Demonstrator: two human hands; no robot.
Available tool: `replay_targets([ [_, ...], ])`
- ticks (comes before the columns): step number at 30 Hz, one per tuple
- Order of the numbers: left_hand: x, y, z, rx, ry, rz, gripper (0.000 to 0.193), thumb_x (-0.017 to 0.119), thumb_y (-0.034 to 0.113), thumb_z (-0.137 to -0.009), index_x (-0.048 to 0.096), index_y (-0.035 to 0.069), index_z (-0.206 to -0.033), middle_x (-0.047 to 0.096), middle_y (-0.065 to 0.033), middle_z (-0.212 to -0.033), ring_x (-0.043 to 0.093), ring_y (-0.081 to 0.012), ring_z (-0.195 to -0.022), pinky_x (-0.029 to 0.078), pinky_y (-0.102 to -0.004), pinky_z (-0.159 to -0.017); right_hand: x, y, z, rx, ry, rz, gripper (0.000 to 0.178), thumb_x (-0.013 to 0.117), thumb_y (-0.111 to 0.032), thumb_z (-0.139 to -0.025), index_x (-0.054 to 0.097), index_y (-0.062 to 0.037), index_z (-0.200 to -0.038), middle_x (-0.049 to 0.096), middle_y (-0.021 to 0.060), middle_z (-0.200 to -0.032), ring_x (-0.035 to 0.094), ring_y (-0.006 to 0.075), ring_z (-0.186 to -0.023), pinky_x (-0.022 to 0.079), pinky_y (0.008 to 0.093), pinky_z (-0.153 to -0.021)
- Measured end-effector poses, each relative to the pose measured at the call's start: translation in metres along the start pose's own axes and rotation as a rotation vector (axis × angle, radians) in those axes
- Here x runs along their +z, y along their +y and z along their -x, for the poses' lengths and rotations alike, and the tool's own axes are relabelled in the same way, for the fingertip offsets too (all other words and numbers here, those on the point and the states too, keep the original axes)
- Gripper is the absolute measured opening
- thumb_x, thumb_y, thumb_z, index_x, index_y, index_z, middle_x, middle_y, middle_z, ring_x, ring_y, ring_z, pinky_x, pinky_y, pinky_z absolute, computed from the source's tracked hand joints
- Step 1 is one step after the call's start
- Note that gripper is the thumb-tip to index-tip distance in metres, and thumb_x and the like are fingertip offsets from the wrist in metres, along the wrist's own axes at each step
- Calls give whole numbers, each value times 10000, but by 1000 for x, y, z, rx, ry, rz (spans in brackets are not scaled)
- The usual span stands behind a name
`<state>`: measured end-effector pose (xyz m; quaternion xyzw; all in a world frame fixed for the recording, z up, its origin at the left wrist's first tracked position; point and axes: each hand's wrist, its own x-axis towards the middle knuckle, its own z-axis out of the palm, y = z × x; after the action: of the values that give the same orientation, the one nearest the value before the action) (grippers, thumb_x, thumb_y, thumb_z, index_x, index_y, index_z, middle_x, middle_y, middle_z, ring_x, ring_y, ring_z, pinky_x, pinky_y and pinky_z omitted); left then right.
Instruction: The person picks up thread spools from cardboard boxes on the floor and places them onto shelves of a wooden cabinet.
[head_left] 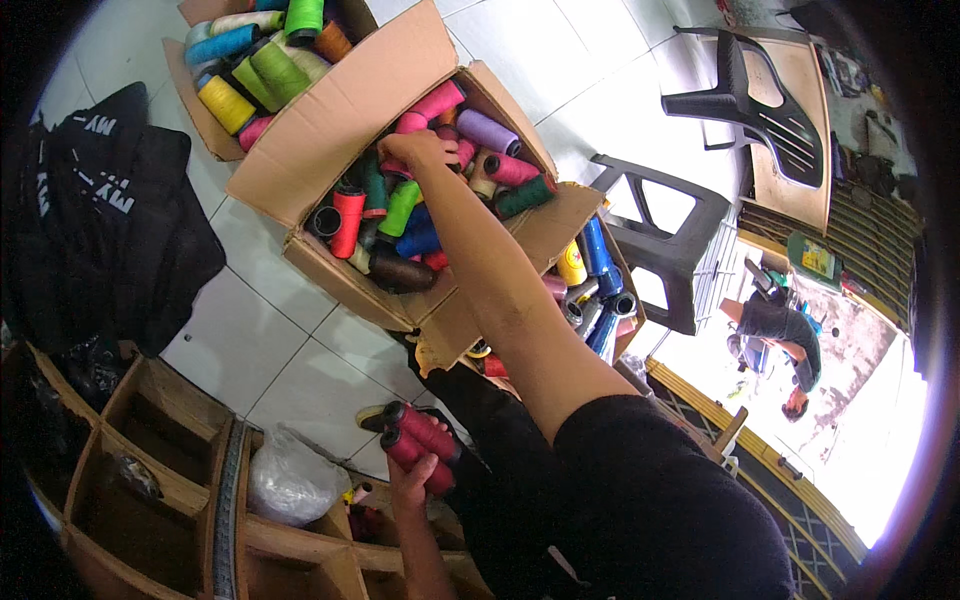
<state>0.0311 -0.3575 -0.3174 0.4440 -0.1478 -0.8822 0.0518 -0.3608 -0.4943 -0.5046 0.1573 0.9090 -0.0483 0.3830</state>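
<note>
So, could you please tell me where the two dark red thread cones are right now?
In the head view, the two dark red thread cones sit low and centre-left, gripped in the left hand, above the wooden shelf and beside a clear plastic bag.

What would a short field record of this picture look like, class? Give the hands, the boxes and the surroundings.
left hand: holds two dark red thread cones
right hand: reaches into middle cardboard box, on the cones there
middle box contents: mixed thread cones, many colours
far box: green, yellow, blue cones
third box: blue and yellow cones
floor: pale tiles
nearby: wooden shelf, dark plastic stool
</note>
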Motion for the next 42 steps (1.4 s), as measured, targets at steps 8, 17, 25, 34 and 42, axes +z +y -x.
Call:
replay_targets([
  [8, -7, 1, 11, -25, 51, -3, 826, 673, 112, -699, 245, 55, -1404, 496, -148, -1189, 528, -300, -1094, 435, -466, -956, 14, 15, -71, -55, -48, -60, 460, 731, -308, -538, 631, -21, -882, 631, 124, -813, 625, 273, -775, 437, 456, -841],
  [17, -17, 2, 14, 22, 81, 80, 795, 667, 83, -726, 246, 52, -1400, 501, -158, -1195, 537, -309, -1096, 435, -479, -957, 11, 30, -7, -137, -617, -657, 406, 737, -195, -649, 573, -16, -974, 605, 123, -926, 601, 226, -806, 514, 349, -692],
  [25, -8, -1, 16, 8, 47, -1, 789, 678, 83, -720, 262, 44, -1390, 511, -162, -1190, 547, -309, -1089, 449, -473, -942, 10, 34, -6, -224, 11, -152, 783, 707, -498, -600, 573, -1, -1190, 557, 213, -1221, 511, 312, -1156, 376, 459, -985],
  [34, -10, 18, 34, 85, 117, 45, 762, 664, 45, -706, 292, 24, -1371, 516, -168, -1197, 545, -302, -1090, 432, -443, -963, -21, 118, 26, -539, -44, -464, 680, 736, -377, -577, 612, -14, -1139, 659, 160, -999, 626, 252, -915, 475, 329, -845],
  [42, 1, 33, 49, 156, 80, 141, 747, 639, 66, -741, 267, 36, -1388, 488, -171, -1236, 518, -310, -1128, 422, -457, -971, -70, 166, 76, -620, -658, -860, 596, 705, -217, -685, 531, 17, -1204, 608, 79, -1038, 580, 167, -939, 455, 302, -837],
])
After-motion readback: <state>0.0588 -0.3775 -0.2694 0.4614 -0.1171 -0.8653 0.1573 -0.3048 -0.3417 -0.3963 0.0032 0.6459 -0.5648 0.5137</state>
